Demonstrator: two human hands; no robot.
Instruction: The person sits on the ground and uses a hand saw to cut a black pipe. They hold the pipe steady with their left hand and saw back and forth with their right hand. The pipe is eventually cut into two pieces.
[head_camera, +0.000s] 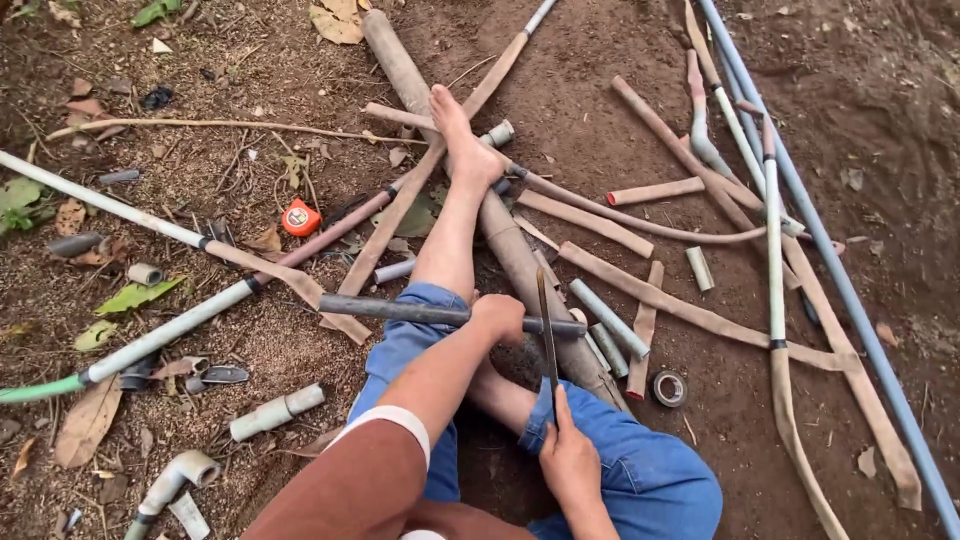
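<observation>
I sit on bare soil with my legs out in blue shorts. My left hand (497, 318) is closed around a dark grey pipe (400, 311) that lies across my knee, pointing left to right. My right hand (570, 460) grips the handle of a thin saw blade (546, 325), which stands nearly upright and meets the pipe just right of my left hand. My bare foot (462, 140) rests on a long muddy pipe (510, 250) that runs under my leg.
Flattened brown hoses (690, 310), white pipes (160, 335), short pipe offcuts (277, 410) and elbow fittings (180, 472) lie scattered on the dirt. An orange tape measure (300, 217) sits at left, a roll of tape (669, 388) at right. Long blue-grey pipes (850, 290) run along the right side.
</observation>
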